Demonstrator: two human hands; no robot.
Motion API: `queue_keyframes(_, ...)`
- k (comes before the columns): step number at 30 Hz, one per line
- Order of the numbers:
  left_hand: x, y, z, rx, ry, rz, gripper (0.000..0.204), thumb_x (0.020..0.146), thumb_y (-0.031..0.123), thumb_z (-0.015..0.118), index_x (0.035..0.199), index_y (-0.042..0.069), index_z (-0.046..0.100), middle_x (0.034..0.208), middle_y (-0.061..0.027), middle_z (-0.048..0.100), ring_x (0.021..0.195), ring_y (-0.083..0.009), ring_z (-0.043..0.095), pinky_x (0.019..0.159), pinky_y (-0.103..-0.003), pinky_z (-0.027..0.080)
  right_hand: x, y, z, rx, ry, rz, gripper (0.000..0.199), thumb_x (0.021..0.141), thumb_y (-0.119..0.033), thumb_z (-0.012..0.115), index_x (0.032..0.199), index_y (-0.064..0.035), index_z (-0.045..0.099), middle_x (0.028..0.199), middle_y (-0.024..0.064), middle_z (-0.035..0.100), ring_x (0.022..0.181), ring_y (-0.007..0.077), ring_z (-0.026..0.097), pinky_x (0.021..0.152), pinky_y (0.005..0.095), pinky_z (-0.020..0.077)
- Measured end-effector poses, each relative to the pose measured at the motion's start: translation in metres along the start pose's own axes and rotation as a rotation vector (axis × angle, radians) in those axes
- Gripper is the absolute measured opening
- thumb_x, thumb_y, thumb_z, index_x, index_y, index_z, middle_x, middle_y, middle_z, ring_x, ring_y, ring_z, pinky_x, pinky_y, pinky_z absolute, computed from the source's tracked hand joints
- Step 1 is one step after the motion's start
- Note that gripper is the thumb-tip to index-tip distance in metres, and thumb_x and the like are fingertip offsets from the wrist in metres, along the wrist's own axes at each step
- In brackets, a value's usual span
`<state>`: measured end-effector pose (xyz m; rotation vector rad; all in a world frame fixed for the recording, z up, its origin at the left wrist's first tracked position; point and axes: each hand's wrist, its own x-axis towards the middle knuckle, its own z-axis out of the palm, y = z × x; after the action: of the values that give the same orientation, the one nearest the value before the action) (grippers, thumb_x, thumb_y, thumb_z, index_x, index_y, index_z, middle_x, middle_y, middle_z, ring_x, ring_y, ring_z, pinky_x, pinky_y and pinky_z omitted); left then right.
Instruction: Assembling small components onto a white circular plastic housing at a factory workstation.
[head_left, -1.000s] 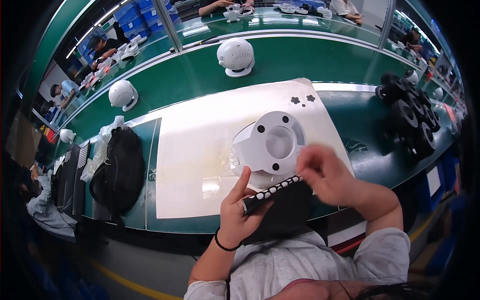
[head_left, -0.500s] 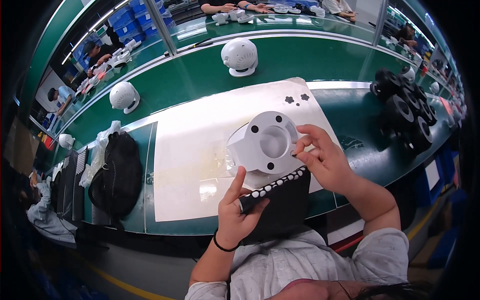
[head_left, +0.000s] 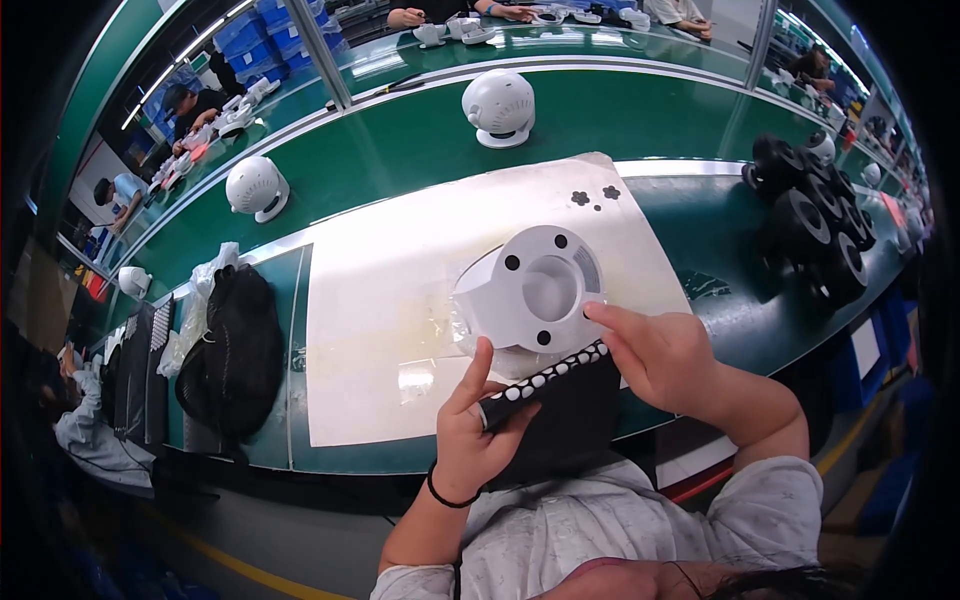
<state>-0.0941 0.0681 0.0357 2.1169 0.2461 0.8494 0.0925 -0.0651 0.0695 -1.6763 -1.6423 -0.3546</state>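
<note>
A white device (head_left: 515, 310) lies on the pale work mat with its round, hollowed base facing up. Black round pads (head_left: 543, 338) sit around the base's rim. At the rim's lower right, my right hand (head_left: 662, 358) presses its index fingertip down, with the edge of a small dark pad showing under it; its other fingers are curled in. My left hand (head_left: 473, 440) grips a black sheet (head_left: 570, 405) below the device, thumb raised along its near end. The sheet is bent over, and white round spots line its fold.
White round-headed devices (head_left: 499, 108) stand on the green belt beyond the mat (head_left: 370, 330). Black flower-shaped marks (head_left: 580, 199) are at its far corner. Black round parts (head_left: 805, 225) are heaped at right, a black bag (head_left: 232, 350) at left. Other people work across the line.
My right hand has gone from pinching a small dark piece beside the rim to pressing its fingertip onto the rim. The white devices on the belt have shifted right.
</note>
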Motion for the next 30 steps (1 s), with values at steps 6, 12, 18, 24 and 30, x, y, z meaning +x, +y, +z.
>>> queue_keyframes(6, -0.003, 0.003, -0.011, 0.063, 0.009, 0.015, 0.031, 0.066, -0.003, 0.068, 0.096, -0.006, 0.060, 0.125, -0.0170, 0.046, 0.063, -0.0156, 0.060, 0.059, -0.025, 0.047, 0.029, 0.020, 0.007, 0.869, -0.084, 0.686, 0.051, 0.075, -0.014, 0.067, 0.119, -0.0061, 0.043, 0.104, 0.0044, 0.050, 0.060, 0.0057, 0.045, 0.051, 0.0205, 0.0384)
queue_keyframes(12, -0.010, 0.000, -0.020, -0.017, -0.012, -0.093, 0.041, 0.066, -0.001, 0.069, 0.105, -0.006, 0.056, 0.114, -0.0188, 0.053, 0.064, -0.0161, 0.060, 0.059, -0.025, 0.047, 0.047, 0.030, 0.028, 1.161, -0.423, 0.625, 0.047, 0.072, -0.031, 0.070, 0.107, -0.0065, 0.050, 0.089, 0.0032, 0.053, 0.067, 0.0050, 0.047, 0.054, 0.0189, 0.0377)
queue_keyframes(18, -0.023, -0.014, -0.029, 0.015, -0.024, 0.033, 0.022, 0.062, 0.001, 0.072, 0.082, -0.001, 0.064, 0.124, -0.0186, 0.046, 0.072, -0.0186, 0.061, 0.063, -0.028, 0.050, 0.084, 0.075, 0.020, 1.023, -0.083, 0.668, 0.035, 0.073, -0.021, 0.068, 0.102, -0.0065, 0.055, 0.076, -0.0018, 0.054, 0.061, 0.0032, 0.040, 0.050, 0.0198, 0.0300)
queue_keyframes(24, -0.023, -0.020, -0.035, 0.009, -0.109, 0.027, 0.019, 0.061, -0.001, 0.072, 0.077, -0.003, 0.062, 0.123, -0.0224, 0.046, 0.075, -0.0211, 0.062, 0.062, -0.027, 0.050, 0.093, 0.234, 0.103, -0.755, 0.116, 0.190, 0.022, 0.075, -0.015, 0.057, 0.097, -0.0099, 0.058, 0.091, 0.0059, 0.056, 0.087, 0.0231, 0.054, 0.069, 0.0364, 0.0447)
queue_keyframes(30, -0.029, -0.024, -0.054, 0.005, -0.188, -0.009, 0.024, 0.060, 0.002, 0.074, 0.081, -0.001, 0.064, 0.118, -0.0169, 0.051, 0.076, -0.0214, 0.062, 0.067, -0.030, 0.050, 0.095, 0.273, 0.126, -0.716, -0.124, 0.674, 0.019, 0.083, -0.021, 0.046, 0.091, -0.0100, 0.060, 0.085, 0.0103, 0.061, 0.082, 0.0283, 0.059, 0.070, 0.0397, 0.0473)
